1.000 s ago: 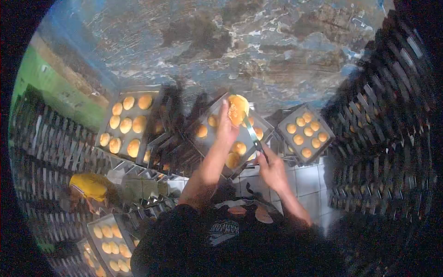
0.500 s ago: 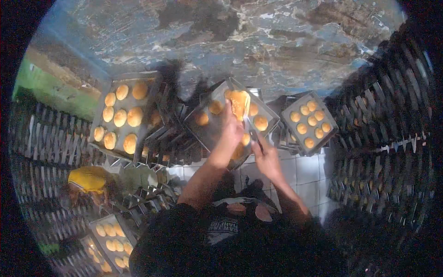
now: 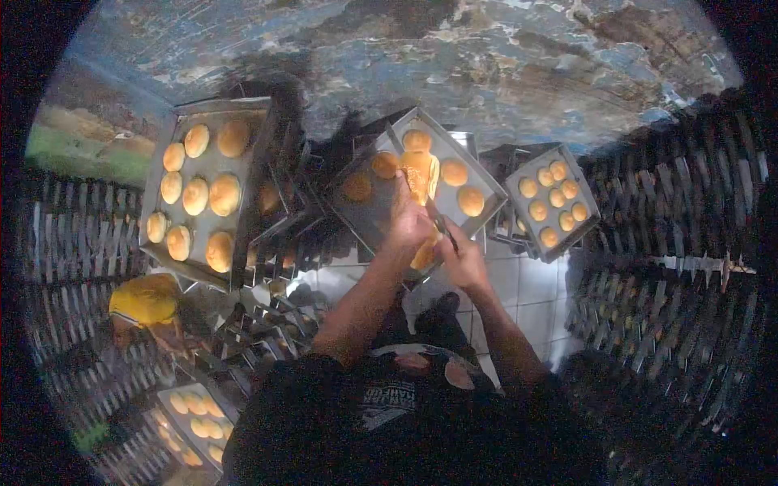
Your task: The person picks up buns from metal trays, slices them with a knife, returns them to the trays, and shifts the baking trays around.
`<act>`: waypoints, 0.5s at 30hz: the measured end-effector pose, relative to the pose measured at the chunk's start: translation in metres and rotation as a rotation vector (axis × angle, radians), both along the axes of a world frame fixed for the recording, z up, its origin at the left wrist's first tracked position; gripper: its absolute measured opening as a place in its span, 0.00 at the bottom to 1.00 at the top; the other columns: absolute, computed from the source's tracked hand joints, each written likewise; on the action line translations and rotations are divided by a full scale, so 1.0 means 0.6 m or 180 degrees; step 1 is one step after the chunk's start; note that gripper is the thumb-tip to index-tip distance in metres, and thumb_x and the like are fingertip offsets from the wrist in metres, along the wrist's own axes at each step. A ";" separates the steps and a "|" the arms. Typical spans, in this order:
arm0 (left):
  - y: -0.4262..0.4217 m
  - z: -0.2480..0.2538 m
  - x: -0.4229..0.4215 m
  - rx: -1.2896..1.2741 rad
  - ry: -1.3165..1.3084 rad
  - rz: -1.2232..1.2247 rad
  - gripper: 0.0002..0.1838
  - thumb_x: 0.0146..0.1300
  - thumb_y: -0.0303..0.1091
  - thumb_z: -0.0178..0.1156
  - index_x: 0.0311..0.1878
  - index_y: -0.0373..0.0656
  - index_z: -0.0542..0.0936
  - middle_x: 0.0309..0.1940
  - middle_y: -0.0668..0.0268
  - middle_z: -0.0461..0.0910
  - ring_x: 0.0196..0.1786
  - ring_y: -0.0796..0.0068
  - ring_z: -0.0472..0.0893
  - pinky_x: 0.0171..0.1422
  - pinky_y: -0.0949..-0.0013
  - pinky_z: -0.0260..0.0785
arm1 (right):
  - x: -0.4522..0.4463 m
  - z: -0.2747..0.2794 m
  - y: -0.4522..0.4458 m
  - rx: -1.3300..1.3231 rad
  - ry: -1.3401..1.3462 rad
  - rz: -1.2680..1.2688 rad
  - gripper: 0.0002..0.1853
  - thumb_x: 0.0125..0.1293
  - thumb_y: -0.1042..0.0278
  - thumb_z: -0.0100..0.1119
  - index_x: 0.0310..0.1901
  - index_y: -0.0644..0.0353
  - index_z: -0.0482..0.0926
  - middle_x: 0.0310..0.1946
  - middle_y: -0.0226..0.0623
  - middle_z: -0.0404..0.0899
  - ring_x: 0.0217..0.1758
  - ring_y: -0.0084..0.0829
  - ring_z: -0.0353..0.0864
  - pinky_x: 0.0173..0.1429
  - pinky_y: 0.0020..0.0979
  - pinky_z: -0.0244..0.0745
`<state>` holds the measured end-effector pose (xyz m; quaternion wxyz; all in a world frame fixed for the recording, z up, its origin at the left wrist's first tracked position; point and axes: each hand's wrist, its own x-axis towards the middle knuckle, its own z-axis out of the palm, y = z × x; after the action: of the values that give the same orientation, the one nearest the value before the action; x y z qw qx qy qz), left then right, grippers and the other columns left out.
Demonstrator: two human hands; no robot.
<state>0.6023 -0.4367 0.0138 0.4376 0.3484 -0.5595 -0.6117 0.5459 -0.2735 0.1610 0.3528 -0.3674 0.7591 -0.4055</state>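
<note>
My left hand [image 3: 412, 223] is closed around the lower end of a golden-orange, elongated thing [image 3: 418, 180] with pale speckled markings; its exact kind is unclear. My right hand [image 3: 463, 261] grips a slim, dark-handled, knife-like tool [image 3: 440, 221], its tip close beside my left hand. Both hands are over a metal baking tray [image 3: 374, 212] turned cornerwise. Round golden buns [image 3: 470, 201] lie on that tray around the held thing, and another bun [image 3: 416, 141] shows just beyond its far end. My forearms and hands hide part of the tray's near side.
A tray [image 3: 212, 146] of several buns stands at left, and a smaller-looking tray [image 3: 555, 223] of buns at right. Dark slatted racks [image 3: 673, 211] line both sides. A person in a yellow shirt [image 3: 146, 300] bends at lower left near another bun tray [image 3: 174, 398]. A stained wall [image 3: 389, 65] rises ahead.
The view has shifted slightly, so the trays sit differently in the picture. Both hands stay over the middle tray, keeping their grips. A bun beyond the held thing now shows more clearly.
</note>
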 end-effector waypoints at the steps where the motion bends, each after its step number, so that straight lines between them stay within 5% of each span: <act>1: -0.008 -0.003 0.009 -0.0444 -0.0460 0.0094 0.31 0.76 0.64 0.47 0.64 0.48 0.74 0.53 0.69 0.82 0.52 0.76 0.81 0.58 0.69 0.75 | -0.002 -0.008 -0.021 -0.0067 -0.0152 0.0081 0.24 0.78 0.65 0.53 0.72 0.59 0.69 0.45 0.45 0.86 0.46 0.29 0.86 0.54 0.33 0.79; 2: -0.026 -0.007 0.026 0.1068 0.0533 -0.0234 0.31 0.76 0.64 0.45 0.64 0.47 0.74 0.53 0.68 0.82 0.52 0.74 0.81 0.58 0.68 0.75 | -0.001 -0.017 -0.033 -0.0125 -0.0308 0.0162 0.24 0.78 0.65 0.52 0.72 0.60 0.69 0.46 0.46 0.86 0.46 0.28 0.86 0.55 0.33 0.79; 4: -0.034 0.111 0.024 0.2551 0.1611 0.0020 0.31 0.79 0.62 0.42 0.65 0.45 0.73 0.53 0.66 0.82 0.53 0.70 0.82 0.60 0.64 0.75 | 0.002 -0.112 -0.017 -0.0285 0.0054 0.0294 0.23 0.78 0.65 0.52 0.72 0.60 0.69 0.48 0.47 0.86 0.46 0.28 0.86 0.55 0.34 0.79; 6: -0.083 0.036 0.049 0.2224 0.1190 -0.0036 0.31 0.80 0.61 0.39 0.66 0.45 0.73 0.53 0.64 0.80 0.54 0.69 0.81 0.61 0.63 0.74 | 0.017 -0.149 0.002 -0.0447 0.0419 0.0447 0.23 0.79 0.64 0.51 0.71 0.60 0.69 0.49 0.48 0.85 0.47 0.29 0.86 0.56 0.34 0.79; 8: -0.095 0.096 0.056 0.2997 0.1499 0.0394 0.29 0.81 0.58 0.39 0.66 0.44 0.71 0.54 0.63 0.78 0.55 0.67 0.80 0.64 0.59 0.72 | 0.038 -0.146 0.027 0.0447 -0.0409 0.0239 0.22 0.78 0.66 0.51 0.70 0.60 0.71 0.48 0.47 0.85 0.46 0.30 0.86 0.54 0.34 0.80; 11: -0.125 -0.068 0.089 0.2408 0.1619 0.0548 0.28 0.80 0.58 0.42 0.66 0.44 0.70 0.52 0.64 0.79 0.56 0.67 0.80 0.62 0.55 0.73 | 0.048 -0.154 0.074 0.0288 -0.0063 0.0465 0.21 0.77 0.67 0.52 0.68 0.62 0.73 0.42 0.43 0.85 0.40 0.30 0.85 0.49 0.34 0.79; 15: -0.125 -0.170 0.182 0.2917 0.0016 0.0280 0.26 0.78 0.54 0.48 0.66 0.44 0.71 0.49 0.59 0.80 0.54 0.64 0.79 0.59 0.55 0.75 | 0.053 -0.159 0.158 0.1264 -0.0661 0.0033 0.20 0.76 0.67 0.55 0.66 0.63 0.75 0.36 0.38 0.84 0.36 0.25 0.81 0.42 0.32 0.77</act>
<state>0.7113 -0.5119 -0.0880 0.2653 0.5278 -0.2149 -0.7777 0.5776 -0.1788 0.0659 0.4965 -0.2508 0.7817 -0.2819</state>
